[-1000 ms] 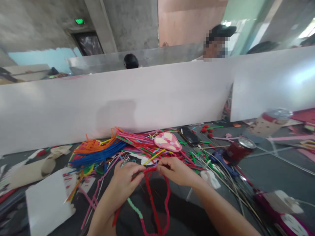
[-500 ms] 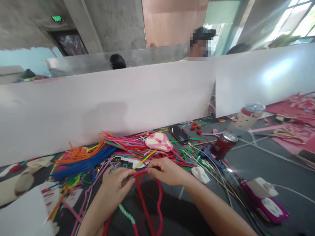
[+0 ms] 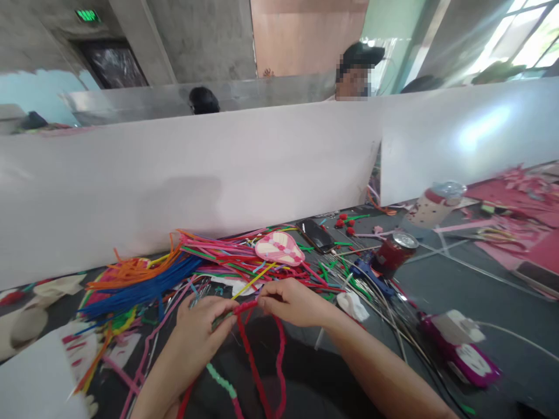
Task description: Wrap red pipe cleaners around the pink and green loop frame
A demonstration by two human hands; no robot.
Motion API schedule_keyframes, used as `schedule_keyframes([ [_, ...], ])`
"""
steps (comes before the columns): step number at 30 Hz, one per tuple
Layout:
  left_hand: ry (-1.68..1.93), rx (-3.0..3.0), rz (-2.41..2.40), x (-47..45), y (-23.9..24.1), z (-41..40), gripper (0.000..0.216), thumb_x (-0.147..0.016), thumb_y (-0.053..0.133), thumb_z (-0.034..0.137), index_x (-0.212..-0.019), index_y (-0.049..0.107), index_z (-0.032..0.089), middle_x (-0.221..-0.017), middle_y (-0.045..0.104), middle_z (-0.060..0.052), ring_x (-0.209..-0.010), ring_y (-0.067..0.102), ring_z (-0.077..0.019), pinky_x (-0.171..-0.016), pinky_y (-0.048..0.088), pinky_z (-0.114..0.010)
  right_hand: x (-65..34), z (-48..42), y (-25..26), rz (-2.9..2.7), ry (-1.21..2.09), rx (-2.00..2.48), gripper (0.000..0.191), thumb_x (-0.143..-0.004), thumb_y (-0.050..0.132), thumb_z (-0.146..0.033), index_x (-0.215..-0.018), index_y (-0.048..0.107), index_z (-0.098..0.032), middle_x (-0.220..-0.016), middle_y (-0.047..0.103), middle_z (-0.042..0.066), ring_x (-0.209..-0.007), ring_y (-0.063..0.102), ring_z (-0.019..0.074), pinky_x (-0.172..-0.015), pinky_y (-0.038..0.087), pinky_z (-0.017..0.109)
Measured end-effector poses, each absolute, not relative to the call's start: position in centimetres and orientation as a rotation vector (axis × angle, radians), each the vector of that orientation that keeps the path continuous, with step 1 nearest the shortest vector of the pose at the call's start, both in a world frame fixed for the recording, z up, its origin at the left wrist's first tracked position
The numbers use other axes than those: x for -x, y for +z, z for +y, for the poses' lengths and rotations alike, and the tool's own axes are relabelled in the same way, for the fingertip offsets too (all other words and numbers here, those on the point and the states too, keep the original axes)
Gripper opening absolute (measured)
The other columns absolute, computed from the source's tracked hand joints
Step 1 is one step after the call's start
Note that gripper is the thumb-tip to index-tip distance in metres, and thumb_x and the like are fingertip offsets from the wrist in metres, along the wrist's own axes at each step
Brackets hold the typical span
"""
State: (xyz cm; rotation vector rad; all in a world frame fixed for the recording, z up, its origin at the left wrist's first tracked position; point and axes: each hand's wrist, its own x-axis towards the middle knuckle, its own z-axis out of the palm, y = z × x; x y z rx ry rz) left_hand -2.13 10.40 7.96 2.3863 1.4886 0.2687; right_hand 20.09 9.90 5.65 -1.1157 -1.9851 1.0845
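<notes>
A fuzzy red pipe cleaner [image 3: 246,306] is stretched between my hands above the dark tabletop. My left hand [image 3: 196,329] pinches its left end, along with a thin greenish piece partly hidden by the fingers. At the other end, my right hand [image 3: 292,302] grips the strand between thumb and fingertips. Below them hang long red strands [image 3: 280,361], looping toward me. A light green strand with a red end [image 3: 222,381] lies or hangs near my left wrist. Just beyond my hands is a heap of pink and red pipe cleaners [image 3: 227,256], with a yellow one [image 3: 255,280] pointing toward my fingers.
Blue pipe cleaners [image 3: 144,291] and orange ones [image 3: 135,273] lie left. Behind stands a white board [image 3: 262,169], with people beyond. A pink oval piece [image 3: 279,249], phone [image 3: 317,235], red can [image 3: 395,253], cup [image 3: 437,203] and purple power strip [image 3: 471,364] occupy the right.
My view has shifted slightly, so the table things sit a little further left and higher. Both hands keep their hold on the red pipe cleaner, with hardly any movement between them.
</notes>
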Motion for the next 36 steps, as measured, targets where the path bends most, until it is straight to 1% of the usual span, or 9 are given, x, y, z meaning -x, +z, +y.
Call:
schedule_keyframes([
  [9,0.216,-2.384,1.475,2.0,8.1,10.7,0.022,-0.081,0.050,0.033,-0.093,0.068,0.029,-0.103,0.070,-0.002,-0.098,0.061,-0.0245,-0.104,0.021,-0.053,-20.2,10.1,5.5,-2.009,1.079,1.095,0.018,-0.087,0.046,-0.022,-0.077,0.060,-0.017,-0.064,0.055,-0.004,-0.058,0.047,0.0082,-0.053,0.032,0.018],
  [15,0.263,-2.424,1.434,1.2,7.6,10.8,0.022,-0.083,0.049,0.031,-0.094,0.068,0.028,-0.101,0.070,-0.002,-0.097,0.062,-0.0223,-0.104,0.025,-0.049,-20.9,10.4,5.4,-2.050,1.096,1.111,0.019,-0.087,0.046,-0.024,-0.080,0.062,-0.017,-0.065,0.056,-0.003,-0.057,0.047,0.0091,-0.052,0.033,0.019],
  [20,0.276,-2.393,1.394,0.1,7.0,10.8,0.022,-0.083,0.049,0.032,-0.097,0.067,0.029,-0.101,0.070,-0.002,-0.098,0.062,-0.0231,-0.105,0.019,-0.054,-20.7,10.4,5.2,-1.987,1.137,1.048,0.017,-0.086,0.047,-0.022,-0.091,0.063,-0.017,-0.076,0.061,-0.001,-0.067,0.053,0.0110,-0.059,0.037,0.019],
  [25,0.271,-2.369,1.365,-0.6,7.2,10.7,0.022,-0.085,0.048,0.027,-0.097,0.066,0.029,-0.100,0.070,-0.001,-0.096,0.061,-0.0220,-0.104,0.018,-0.055,-20.3,10.5,4.6,-1.948,1.173,1.062,0.016,-0.083,0.049,-0.018,-0.088,0.064,-0.017,-0.076,0.063,-0.001,-0.069,0.054,0.0117,-0.060,0.038,0.020],
  [28,0.276,-2.341,1.345,-0.6,7.6,10.5,0.023,-0.085,0.047,0.026,-0.097,0.067,0.028,-0.102,0.070,-0.002,-0.098,0.060,-0.0217,-0.105,0.020,-0.053,-20.2,10.5,4.5,-1.932,1.191,1.060,0.016,-0.083,0.049,-0.018,-0.087,0.064,-0.018,-0.075,0.061,-0.002,-0.068,0.053,0.0114,-0.060,0.038,0.020],
  [33,0.320,-2.237,1.263,-0.1,7.5,10.4,0.030,-0.086,0.045,0.022,-0.107,0.065,0.028,-0.106,0.069,-0.002,-0.100,0.059,-0.0199,-0.108,0.017,-0.047,-20.3,10.5,4.4,-1.950,1.228,1.102,0.016,-0.083,0.048,-0.018,-0.084,0.063,-0.019,-0.074,0.061,-0.002,-0.066,0.052,0.0117,-0.060,0.038,0.021],
  [36,0.352,-2.191,1.234,0.3,7.5,10.5,0.031,-0.085,0.045,0.021,-0.108,0.065,0.028,-0.106,0.070,-0.002,-0.099,0.060,-0.0191,-0.109,0.019,-0.043,-20.3,10.4,4.3,-1.940,1.265,1.101,0.015,-0.084,0.047,-0.020,-0.085,0.063,-0.019,-0.074,0.061,-0.002,-0.066,0.053,0.0119,-0.060,0.039,0.021],
])
